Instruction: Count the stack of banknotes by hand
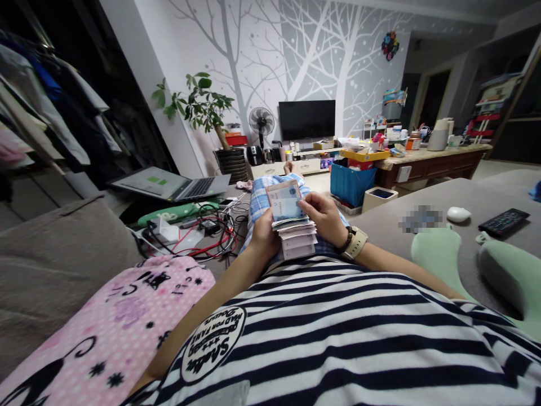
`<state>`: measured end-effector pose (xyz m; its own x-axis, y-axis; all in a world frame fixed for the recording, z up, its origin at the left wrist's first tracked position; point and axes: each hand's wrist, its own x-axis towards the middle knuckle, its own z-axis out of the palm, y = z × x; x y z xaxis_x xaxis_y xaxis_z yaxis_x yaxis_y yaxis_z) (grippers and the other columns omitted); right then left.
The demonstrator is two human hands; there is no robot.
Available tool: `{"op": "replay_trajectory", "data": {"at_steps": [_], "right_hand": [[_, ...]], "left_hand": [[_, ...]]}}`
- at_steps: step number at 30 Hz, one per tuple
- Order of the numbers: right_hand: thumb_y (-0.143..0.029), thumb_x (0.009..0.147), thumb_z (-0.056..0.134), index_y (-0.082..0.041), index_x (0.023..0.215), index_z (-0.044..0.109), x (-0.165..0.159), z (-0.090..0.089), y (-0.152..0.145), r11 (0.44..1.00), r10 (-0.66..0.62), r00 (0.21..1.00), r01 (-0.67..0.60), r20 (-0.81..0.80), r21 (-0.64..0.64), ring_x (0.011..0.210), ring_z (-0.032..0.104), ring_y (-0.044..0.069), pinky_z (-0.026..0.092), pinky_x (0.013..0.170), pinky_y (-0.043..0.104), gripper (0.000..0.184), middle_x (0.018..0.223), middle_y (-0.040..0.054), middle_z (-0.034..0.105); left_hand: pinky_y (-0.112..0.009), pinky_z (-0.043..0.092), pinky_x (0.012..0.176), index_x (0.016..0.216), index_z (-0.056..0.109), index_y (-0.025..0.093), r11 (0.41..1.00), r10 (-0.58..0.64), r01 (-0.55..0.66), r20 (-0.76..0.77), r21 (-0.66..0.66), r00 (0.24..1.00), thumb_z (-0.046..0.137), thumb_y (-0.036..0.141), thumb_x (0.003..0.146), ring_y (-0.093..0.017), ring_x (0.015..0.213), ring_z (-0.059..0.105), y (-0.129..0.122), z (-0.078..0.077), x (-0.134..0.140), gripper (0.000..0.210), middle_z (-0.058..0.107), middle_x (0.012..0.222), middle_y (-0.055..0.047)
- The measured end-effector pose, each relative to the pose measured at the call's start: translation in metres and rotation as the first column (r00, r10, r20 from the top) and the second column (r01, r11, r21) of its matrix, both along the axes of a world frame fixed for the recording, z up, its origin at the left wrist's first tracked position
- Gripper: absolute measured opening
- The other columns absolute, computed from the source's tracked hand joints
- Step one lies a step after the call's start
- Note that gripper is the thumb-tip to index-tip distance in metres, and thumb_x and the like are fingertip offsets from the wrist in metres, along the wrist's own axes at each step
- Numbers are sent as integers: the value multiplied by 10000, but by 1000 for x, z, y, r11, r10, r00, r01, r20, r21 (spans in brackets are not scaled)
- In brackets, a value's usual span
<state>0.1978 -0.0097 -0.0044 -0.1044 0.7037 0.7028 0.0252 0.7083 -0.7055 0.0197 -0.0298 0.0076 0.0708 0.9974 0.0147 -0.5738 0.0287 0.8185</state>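
Observation:
Over my lap, both hands hold a fanned stack of printed paper slips, shaped like tickets. The top slips are pale blue, with a pinkish one behind; whitish edges of several more fan down toward my shirt. My left hand is closed round the stack's left side, its thumb on the front. My right hand pinches the upper right edge of the blue slip between thumb and fingers. The print is too small to read. A dark bracelet and a beige watch are on my right wrist.
To the left, an open laptop stands beside tangled cables and a pink patterned cushion. On the right lie a green neck pillow, a white mouse and a remote. A blue bin stands ahead.

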Motion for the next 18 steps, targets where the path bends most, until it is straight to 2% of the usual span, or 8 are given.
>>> {"op": "replay_trajectory", "data": {"at_steps": [4, 8, 18], "right_hand": [[-1017, 932, 888, -294, 810, 595, -1, 3, -3, 1000, 13, 1000, -13, -15, 4, 749, 416, 186, 389, 724, 373, 790, 736, -41, 500], [-1024, 943, 872, -296, 800, 586, -1, 4, -4, 1000, 20, 1000, -20, -18, 16, 738, 423, 187, 402, 737, 381, 794, 730, -48, 466], [-1011, 975, 879, -292, 825, 596, 1, 3, 0, 1000, 3, 1000, -3, 10, 22, 773, 458, 199, 430, 738, 375, 788, 764, -28, 529]], "left_hand": [[-534, 802, 1125, 1467, 936, 278, 1000, -17, 17, 15, 5, 1000, 834, 303, 1047, -406, 1214, 976, -3, 2, 2, 433, 1006, 1193, -108], [-515, 799, 1117, 1481, 934, 265, 1000, 25, -25, 6, 10, 1000, 821, 266, 1011, -410, 1232, 973, -5, 4, 3, 483, 1004, 1158, -101], [-499, 779, 1129, 1330, 961, 256, 1000, -17, 17, 17, -2, 1000, 868, 277, 963, -421, 1224, 975, 2, 0, -1, 379, 1000, 1131, -113]]}}
